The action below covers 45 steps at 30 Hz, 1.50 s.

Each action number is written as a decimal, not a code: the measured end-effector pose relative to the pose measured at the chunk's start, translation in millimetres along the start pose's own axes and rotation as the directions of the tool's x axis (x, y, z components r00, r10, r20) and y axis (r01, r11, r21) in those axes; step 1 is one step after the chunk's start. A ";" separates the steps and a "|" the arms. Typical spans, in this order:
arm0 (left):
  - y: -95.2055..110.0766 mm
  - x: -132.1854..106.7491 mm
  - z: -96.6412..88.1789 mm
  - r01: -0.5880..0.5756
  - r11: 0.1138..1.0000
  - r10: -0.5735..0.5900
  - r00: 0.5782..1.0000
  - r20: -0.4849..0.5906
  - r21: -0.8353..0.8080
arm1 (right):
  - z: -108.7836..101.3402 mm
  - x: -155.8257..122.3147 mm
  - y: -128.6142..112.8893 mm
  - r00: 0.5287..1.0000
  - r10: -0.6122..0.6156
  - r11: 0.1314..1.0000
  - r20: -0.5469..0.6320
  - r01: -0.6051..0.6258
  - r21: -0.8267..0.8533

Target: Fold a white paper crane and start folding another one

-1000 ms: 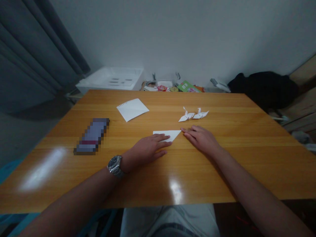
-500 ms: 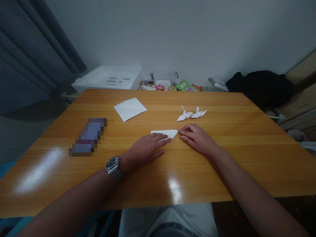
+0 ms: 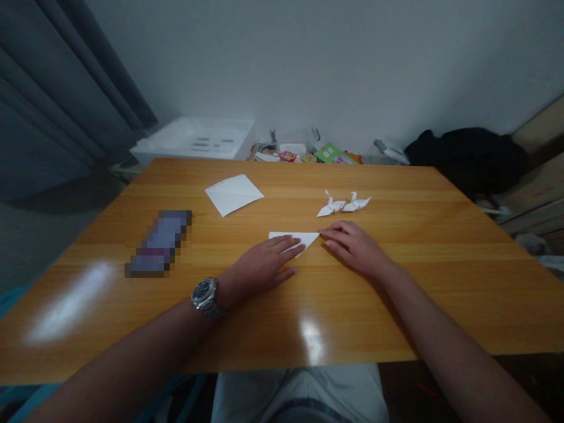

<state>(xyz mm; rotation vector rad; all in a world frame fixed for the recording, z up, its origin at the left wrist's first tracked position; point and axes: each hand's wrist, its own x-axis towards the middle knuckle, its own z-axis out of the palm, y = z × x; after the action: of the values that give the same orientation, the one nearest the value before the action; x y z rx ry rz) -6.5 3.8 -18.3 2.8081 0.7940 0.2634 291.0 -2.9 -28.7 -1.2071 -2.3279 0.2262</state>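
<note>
A folded piece of white paper [image 3: 278, 236] lies on the wooden table in front of me, with a pointed corner on its right. My left hand [image 3: 268, 258], with a metal watch [image 3: 207, 295] on the wrist, lies flat across the paper, fingers stretched out and covering part of it. At the pointed corner, my right hand [image 3: 350, 244] has its fingertips closed together on the paper's tip. Two folded paper cranes [image 3: 331, 207] stand side by side just beyond my right hand.
A loose sheet of white paper [image 3: 234, 194] with a perforated edge lies farther back on the left. Nearer me on that side is a blurred-out dark rectangular thing [image 3: 158, 244]. Behind the table [image 3: 440, 282] are a white tray [image 3: 176, 138], a green packet [image 3: 335, 154] and black cloth [image 3: 467, 153].
The paper's right corner and my right fingertips have shifted very slightly to the right. My left hand stays on the paper, and the view has moved a touch.
</note>
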 end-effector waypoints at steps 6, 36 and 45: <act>0.9 0.1 -1.7 0.014 1.000 -0.015 1.000 0.013 0.015 | -1.7 -0.8 0.3 1.000 0.009 1.000 -0.019 -0.009 -0.011; -1.8 -1.1 -3.4 0.014 1.000 -0.014 0.999 0.034 -0.014 | -2.8 2.2 -26.5 0.948 -0.142 0.967 0.286 0.194 -0.163; 0.3 0.6 -7.6 0.035 0.999 -0.034 0.998 0.059 -0.021 | -3.8 1.7 -26.4 0.943 -0.134 0.964 0.305 0.195 -0.180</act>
<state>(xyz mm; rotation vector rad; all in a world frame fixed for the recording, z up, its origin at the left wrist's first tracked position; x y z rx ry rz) -7.6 5.0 -10.9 2.7653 0.8205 0.1813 273.1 -17.5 -15.1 -1.1269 -2.7538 0.1085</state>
